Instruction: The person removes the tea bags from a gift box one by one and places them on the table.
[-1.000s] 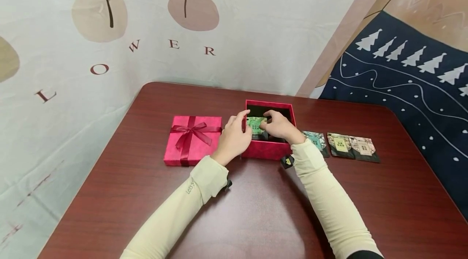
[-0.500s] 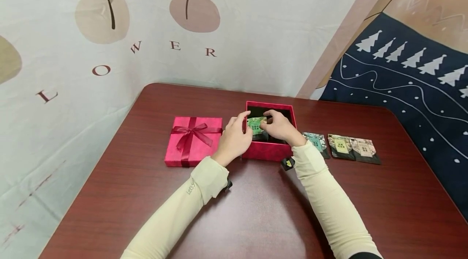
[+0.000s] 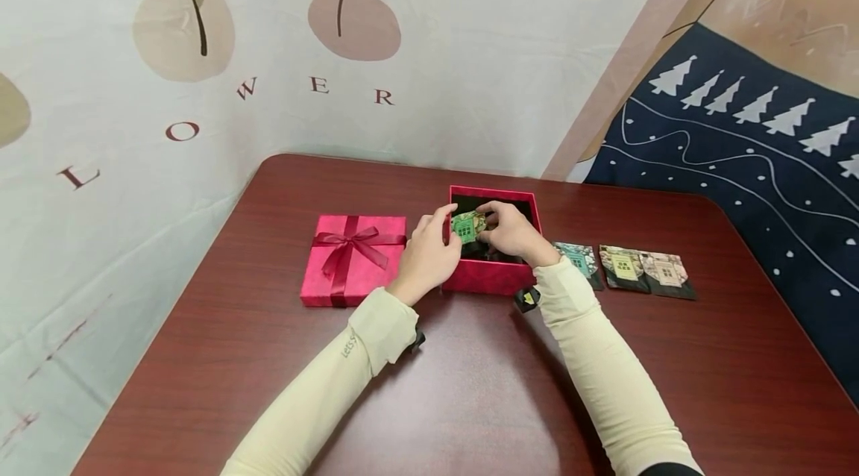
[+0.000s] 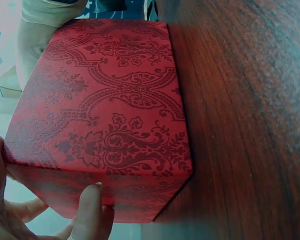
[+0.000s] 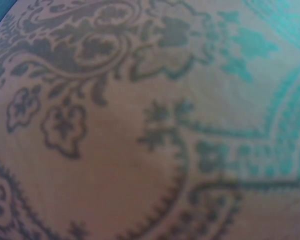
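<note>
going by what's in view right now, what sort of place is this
Probably an indoor tabletop filming corner: a reddish-brown, round-cornered, wood-grain table stands before a white cloth hanging printed with letters and plant shapes, with a navy and tan hanging showing white trees at the right.

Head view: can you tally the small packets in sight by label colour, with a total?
Green packet: 1, at the open box
Teal packet: 1, partly behind the right sleeve
Yellow packet: 1
Pale pink packet: 1
Total: 4 visible; the box's inside is partly hidden.
</note>
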Demonstrator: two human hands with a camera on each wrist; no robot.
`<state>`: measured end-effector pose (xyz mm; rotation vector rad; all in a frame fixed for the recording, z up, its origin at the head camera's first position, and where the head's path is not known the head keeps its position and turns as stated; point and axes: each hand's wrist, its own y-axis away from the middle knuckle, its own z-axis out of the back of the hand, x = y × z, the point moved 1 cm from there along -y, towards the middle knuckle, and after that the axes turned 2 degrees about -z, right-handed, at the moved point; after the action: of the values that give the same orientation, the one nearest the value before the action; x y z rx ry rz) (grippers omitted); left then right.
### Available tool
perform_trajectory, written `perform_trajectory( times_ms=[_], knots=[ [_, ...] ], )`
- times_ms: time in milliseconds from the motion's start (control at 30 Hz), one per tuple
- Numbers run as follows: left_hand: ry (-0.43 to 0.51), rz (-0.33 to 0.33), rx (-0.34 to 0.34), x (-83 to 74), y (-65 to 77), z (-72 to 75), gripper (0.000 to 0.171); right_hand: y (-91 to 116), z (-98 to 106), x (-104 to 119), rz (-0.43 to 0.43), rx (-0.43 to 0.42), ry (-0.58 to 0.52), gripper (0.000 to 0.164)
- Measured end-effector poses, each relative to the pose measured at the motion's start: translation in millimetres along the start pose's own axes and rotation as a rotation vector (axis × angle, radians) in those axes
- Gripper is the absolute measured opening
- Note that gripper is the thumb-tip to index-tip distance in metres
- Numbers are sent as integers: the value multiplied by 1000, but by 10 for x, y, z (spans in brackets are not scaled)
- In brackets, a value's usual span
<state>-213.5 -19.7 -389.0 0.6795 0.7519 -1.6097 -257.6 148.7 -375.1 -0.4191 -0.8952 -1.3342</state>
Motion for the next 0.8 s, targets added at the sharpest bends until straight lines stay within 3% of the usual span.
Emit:
perform_trajectory(
  times_ms=[800],
  knots=[
    [0,11,3,14,-5,-18,53,119,76,53,17,-25,-50,48]
  ],
)
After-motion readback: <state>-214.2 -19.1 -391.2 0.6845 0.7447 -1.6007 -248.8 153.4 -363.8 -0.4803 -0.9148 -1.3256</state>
